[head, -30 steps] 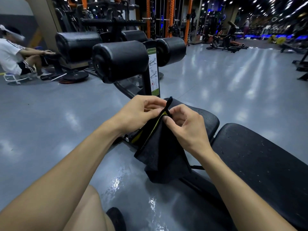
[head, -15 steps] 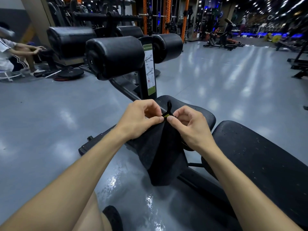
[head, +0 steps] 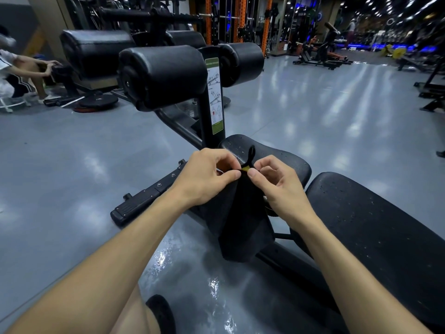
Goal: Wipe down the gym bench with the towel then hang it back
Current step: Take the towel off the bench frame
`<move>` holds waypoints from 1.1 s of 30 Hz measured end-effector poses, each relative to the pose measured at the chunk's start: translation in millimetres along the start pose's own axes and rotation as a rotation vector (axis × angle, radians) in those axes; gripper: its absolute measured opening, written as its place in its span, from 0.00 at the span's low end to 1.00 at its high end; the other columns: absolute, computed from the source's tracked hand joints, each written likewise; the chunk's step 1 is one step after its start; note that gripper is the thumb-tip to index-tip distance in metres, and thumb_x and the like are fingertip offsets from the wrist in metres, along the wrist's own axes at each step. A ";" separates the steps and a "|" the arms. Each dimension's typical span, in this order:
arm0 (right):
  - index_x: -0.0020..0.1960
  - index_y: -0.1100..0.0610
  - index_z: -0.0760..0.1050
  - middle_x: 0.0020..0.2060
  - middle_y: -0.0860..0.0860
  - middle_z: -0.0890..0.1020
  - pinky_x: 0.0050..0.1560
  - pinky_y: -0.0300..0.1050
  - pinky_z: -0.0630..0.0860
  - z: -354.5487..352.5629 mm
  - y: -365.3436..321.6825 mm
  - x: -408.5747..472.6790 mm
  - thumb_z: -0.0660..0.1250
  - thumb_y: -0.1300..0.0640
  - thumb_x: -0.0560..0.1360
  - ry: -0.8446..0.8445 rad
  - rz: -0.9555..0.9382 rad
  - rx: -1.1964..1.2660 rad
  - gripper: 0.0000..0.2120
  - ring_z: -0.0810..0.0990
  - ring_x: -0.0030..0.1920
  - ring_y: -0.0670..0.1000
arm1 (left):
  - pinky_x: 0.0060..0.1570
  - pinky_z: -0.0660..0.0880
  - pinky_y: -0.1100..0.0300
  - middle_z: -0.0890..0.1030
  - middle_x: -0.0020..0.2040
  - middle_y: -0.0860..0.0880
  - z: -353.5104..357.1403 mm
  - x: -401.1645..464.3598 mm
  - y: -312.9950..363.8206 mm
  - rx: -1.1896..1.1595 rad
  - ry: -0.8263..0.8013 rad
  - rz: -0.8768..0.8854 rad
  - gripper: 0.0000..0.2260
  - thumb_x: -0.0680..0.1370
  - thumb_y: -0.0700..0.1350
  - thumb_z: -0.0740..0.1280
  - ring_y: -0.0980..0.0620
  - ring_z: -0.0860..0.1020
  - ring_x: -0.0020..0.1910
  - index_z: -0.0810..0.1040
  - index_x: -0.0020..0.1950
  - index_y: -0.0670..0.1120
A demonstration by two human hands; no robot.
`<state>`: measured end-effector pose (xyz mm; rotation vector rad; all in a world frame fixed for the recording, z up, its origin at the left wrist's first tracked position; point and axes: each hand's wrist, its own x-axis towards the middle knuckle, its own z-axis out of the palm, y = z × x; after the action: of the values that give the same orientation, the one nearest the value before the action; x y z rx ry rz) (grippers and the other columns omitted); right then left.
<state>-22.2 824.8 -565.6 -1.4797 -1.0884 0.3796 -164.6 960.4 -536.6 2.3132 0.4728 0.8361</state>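
The gym bench runs from the lower right toward the centre of the frame, its black padding speckled with droplets; its roller pads stand upper centre. At mid-frame hangs the black towel, limp and light, draping in soft folds just in front of the seat. The left hand and right hand pinch its top corner between thumb and fingers. The small hanging loop above looks the best hold.

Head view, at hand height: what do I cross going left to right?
Left hand → towel pinched at its loop → right hand → bench back pad.
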 end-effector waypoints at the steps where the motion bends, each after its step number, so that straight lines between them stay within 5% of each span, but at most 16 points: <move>1: 0.48 0.52 0.76 0.37 0.52 0.82 0.39 0.43 0.71 -1.4 1.8 -0.4 0.71 0.54 0.80 -0.020 0.007 0.007 0.05 0.76 0.37 0.45 | 0.46 0.81 0.58 0.84 0.39 0.57 0.1 0.0 0.7 0.009 -0.002 0.006 0.06 0.74 0.45 0.76 0.60 0.82 0.40 0.82 0.42 0.55; 4: 0.51 0.52 0.77 0.40 0.52 0.83 0.40 0.44 0.75 -1.3 5.1 -2.3 0.74 0.54 0.78 -0.049 -0.016 -0.026 0.07 0.79 0.39 0.45 | 0.46 0.81 0.56 0.84 0.39 0.57 0.5 0.4 0.9 0.010 -0.010 0.018 0.06 0.75 0.45 0.75 0.60 0.82 0.41 0.82 0.42 0.55; 9: 0.49 0.55 0.83 0.41 0.57 0.85 0.47 0.61 0.79 4.7 3.3 1.0 0.74 0.56 0.78 -0.034 -0.078 -0.103 0.03 0.82 0.44 0.62 | 0.46 0.82 0.54 0.84 0.42 0.57 -2.0 -0.8 -1.5 -0.043 -0.055 0.064 0.03 0.76 0.47 0.74 0.58 0.83 0.45 0.81 0.46 0.53; 13: 0.51 0.60 0.82 0.45 0.60 0.86 0.54 0.66 0.79 1.9 -2.0 10.2 0.72 0.61 0.79 0.006 -0.104 0.011 0.03 0.84 0.47 0.64 | 0.51 0.80 0.52 0.82 0.48 0.56 -16.4 -16.6 -19.3 -0.162 -0.132 -0.066 0.13 0.72 0.54 0.77 0.53 0.82 0.47 0.78 0.53 0.55; 18: 0.51 0.59 0.81 0.42 0.53 0.83 0.53 0.55 0.76 -3.8 -3.4 15.0 0.71 0.61 0.79 0.026 -0.084 0.155 0.02 0.79 0.46 0.51 | 0.48 0.75 0.66 0.81 0.48 0.57 -12.5 -46.1 -34.3 -0.145 -0.075 -0.125 0.18 0.72 0.47 0.78 0.58 0.79 0.46 0.72 0.54 0.56; 25: 0.47 0.53 0.82 0.40 0.47 0.84 0.49 0.44 0.78 -14.2 1.6 22.6 0.71 0.59 0.79 0.042 -0.018 0.110 0.03 0.81 0.43 0.46 | 0.40 0.76 0.63 0.82 0.43 0.54 -0.7 -54.1 -24.5 -0.068 0.179 -0.062 0.12 0.74 0.38 0.73 0.52 0.79 0.38 0.73 0.48 0.52; 28: 0.48 0.56 0.82 0.41 0.50 0.85 0.52 0.48 0.78 -21.2 13.1 22.8 0.71 0.62 0.80 0.058 0.020 0.105 0.03 0.82 0.44 0.47 | 0.46 0.76 0.66 0.83 0.47 0.59 -19.0 -40.9 -16.6 -0.090 0.193 0.039 0.14 0.74 0.37 0.72 0.55 0.82 0.47 0.72 0.49 0.53; 33: 0.53 0.58 0.84 0.49 0.54 0.87 0.54 0.47 0.80 -24.2 22.3 15.8 0.74 0.56 0.76 -0.049 0.118 0.381 0.07 0.85 0.52 0.52 | 0.48 0.79 0.49 0.81 0.52 0.52 -33.8 -24.8 -15.0 -0.162 0.051 -0.024 0.14 0.79 0.38 0.66 0.45 0.80 0.50 0.71 0.52 0.58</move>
<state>13.2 825.9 -574.4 -1.2006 -0.9084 0.6703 -207.1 973.6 -537.2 2.1391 0.4372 0.8906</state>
